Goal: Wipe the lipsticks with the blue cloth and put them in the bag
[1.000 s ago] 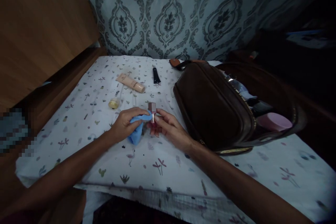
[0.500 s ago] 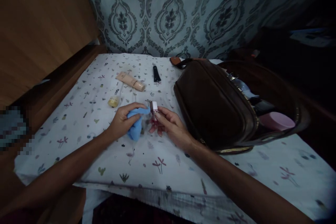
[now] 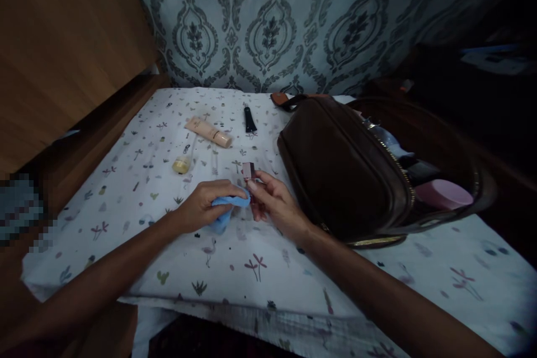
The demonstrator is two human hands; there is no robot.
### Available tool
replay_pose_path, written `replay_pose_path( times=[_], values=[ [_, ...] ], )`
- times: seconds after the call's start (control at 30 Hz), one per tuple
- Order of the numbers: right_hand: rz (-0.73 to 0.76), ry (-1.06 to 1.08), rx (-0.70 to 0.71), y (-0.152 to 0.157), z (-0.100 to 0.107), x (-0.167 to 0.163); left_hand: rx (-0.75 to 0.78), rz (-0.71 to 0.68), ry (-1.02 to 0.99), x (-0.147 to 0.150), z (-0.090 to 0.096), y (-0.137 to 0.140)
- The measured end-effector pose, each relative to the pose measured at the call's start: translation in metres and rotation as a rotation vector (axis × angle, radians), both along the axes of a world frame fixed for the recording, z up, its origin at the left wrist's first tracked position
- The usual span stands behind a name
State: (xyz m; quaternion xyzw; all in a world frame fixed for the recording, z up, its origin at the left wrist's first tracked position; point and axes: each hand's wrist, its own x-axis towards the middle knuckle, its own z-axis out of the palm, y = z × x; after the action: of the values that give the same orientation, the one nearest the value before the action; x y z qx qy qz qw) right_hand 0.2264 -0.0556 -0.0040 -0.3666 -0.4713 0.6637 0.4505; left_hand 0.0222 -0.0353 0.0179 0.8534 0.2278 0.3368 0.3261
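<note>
My left hand (image 3: 206,204) is closed on a crumpled blue cloth (image 3: 229,201), pressing its edge against a small bottle. That bottle, with a shiny square cap (image 3: 248,170), is upright in the fingers of my right hand (image 3: 274,198). Its lower body is largely hidden by cloth and fingers; it looks like a perfume or nail polish bottle, but the kind is not clear. Beyond my left hand stands a small yellowish jar (image 3: 181,165). Farther back lie a beige squeeze tube (image 3: 208,132) and a black tube (image 3: 249,118).
A dark brown bag (image 3: 335,162) lies unzipped right of my right hand, with a pink cup-like item (image 3: 444,194) and other things inside. The patterned cloth (image 3: 168,268) covers the table. A patterned wall (image 3: 272,33) stands behind, wooden furniture (image 3: 71,39) at the left.
My left hand has lowered slightly and moved right, bringing the blue cloth from beside the bottle onto its body. The bottle has shifted slightly to the right.
</note>
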Motion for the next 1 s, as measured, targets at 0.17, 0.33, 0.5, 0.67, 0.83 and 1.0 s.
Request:
replay_pose_path(
  times=[0.17, 0.33, 0.5, 0.67, 0.83, 1.0],
  values=[
    [-0.003, 0.022, -0.004, -0.0006, 0.0013, -0.0005, -0.189, 0.014, -0.063, -0.0002, 0.0006, -0.0006],
    [0.094, 0.019, -0.001, -0.0027, 0.002, -0.0012, -0.154, 0.364, -0.136, 0.0, -0.0041, 0.0017],
    [0.11, -0.01, 0.042, -0.0035, 0.0039, -0.0017, -0.115, 0.321, -0.114, 0.0006, -0.0059, 0.0011],
    [-0.001, -0.028, 0.015, -0.0018, 0.0056, -0.0012, -0.11, 0.081, -0.061, 0.0015, -0.0039, -0.0013],
    [-0.01, 0.03, 0.0, -0.0009, 0.0019, -0.0006, -0.207, -0.024, -0.026, 0.0002, -0.002, -0.0036],
    [-0.002, 0.024, 0.0, -0.002, 0.0022, -0.0006, -0.303, 0.129, -0.067, 0.0007, 0.0021, -0.0033]
  ],
)
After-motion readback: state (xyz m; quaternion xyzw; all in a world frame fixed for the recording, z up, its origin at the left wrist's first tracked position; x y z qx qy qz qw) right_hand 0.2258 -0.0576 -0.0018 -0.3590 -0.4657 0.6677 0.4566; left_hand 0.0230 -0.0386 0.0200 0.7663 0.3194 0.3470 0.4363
